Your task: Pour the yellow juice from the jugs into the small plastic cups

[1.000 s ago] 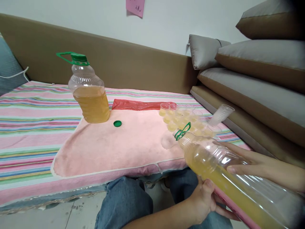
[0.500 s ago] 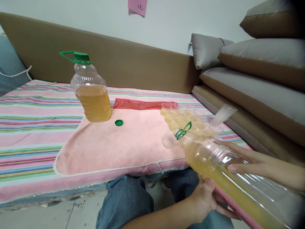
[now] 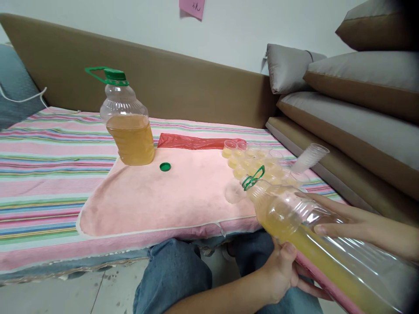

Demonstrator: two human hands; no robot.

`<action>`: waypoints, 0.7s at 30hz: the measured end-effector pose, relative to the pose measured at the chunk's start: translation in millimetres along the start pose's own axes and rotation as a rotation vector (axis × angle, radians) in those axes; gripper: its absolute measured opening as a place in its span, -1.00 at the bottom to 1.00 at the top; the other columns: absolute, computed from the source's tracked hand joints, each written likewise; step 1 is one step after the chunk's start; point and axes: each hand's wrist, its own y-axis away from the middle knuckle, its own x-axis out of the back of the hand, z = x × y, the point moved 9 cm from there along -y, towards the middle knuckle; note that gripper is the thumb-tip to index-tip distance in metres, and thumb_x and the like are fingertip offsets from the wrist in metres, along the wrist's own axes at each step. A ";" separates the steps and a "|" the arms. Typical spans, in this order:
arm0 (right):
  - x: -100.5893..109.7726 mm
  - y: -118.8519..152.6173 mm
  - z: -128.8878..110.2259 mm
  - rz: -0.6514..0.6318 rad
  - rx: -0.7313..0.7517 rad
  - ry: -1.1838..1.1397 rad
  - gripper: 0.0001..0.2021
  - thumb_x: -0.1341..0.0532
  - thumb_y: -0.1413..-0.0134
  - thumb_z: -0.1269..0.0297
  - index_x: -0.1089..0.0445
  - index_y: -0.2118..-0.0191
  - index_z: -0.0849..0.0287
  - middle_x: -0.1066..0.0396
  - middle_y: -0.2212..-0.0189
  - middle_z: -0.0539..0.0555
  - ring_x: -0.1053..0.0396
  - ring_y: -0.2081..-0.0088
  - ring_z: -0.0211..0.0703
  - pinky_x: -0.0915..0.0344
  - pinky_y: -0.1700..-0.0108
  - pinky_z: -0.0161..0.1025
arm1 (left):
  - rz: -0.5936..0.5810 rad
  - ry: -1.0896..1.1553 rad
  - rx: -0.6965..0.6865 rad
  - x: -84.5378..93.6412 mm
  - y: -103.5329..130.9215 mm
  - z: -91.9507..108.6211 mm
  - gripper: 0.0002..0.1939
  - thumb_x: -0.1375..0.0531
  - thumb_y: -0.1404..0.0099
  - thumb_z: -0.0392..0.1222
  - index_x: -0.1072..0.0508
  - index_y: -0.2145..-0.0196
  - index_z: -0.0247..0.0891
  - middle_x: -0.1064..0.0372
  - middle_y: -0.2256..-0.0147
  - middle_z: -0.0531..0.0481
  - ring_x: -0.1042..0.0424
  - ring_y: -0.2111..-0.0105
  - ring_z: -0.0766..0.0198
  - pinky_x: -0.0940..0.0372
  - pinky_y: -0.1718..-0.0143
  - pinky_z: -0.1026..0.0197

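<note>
Currently gripping a big tilted bottle (image 3: 284,213) — cupping it from below with the left hand (image 3: 281,270) and clasping its upper side with the right hand (image 3: 347,224), with thumb and fingers parted across the clear wall. Aiming its green-ringed mouth (image 3: 246,183) away from the hands, close to a clear cup (image 3: 232,192) on the pink mat (image 3: 157,200), just beside rows of part-filled cups (image 3: 260,155) — and well apart from a second bottle (image 3: 131,137), upright and green-capped, off to the left.
</note>
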 end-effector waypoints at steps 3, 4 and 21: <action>0.5 -3.5 1.6 -0.037 0.006 0.044 0.00 -0.30 0.20 -0.24 0.03 -0.38 -0.10 0.08 -0.38 -0.05 0.12 -0.38 0.19 0.07 -0.34 0.04 | -0.005 0.005 0.009 -2.1 0.8 1.9 0.08 -0.19 0.13 0.56 -0.26 -0.19 -0.22 -0.20 -0.20 -0.51 -0.39 0.00 -0.51 0.00 0.14 -0.77; 0.1 -3.8 1.5 -0.045 0.003 0.040 0.00 -0.29 0.19 -0.25 0.04 -0.38 -0.11 0.09 -0.39 -0.06 0.13 -0.38 0.19 0.07 -0.34 0.03 | -0.011 0.009 0.009 -2.6 1.0 1.8 0.07 -0.19 0.11 0.55 -0.25 -0.19 -0.22 -0.20 -0.20 -0.51 -0.39 -0.01 -0.51 0.01 0.13 -0.77; 1.4 13.9 -16.1 0.175 -0.035 -0.044 -0.06 -0.27 0.32 -0.31 -0.22 -0.27 -0.13 -0.41 -0.15 0.03 -0.33 -0.16 0.29 -0.25 -0.21 0.06 | 0.008 -0.007 0.049 -8.4 3.2 6.5 0.18 -0.19 0.21 0.60 -0.22 -0.21 -0.24 -0.23 -0.17 -0.54 -0.39 -0.01 -0.50 0.03 0.09 -0.76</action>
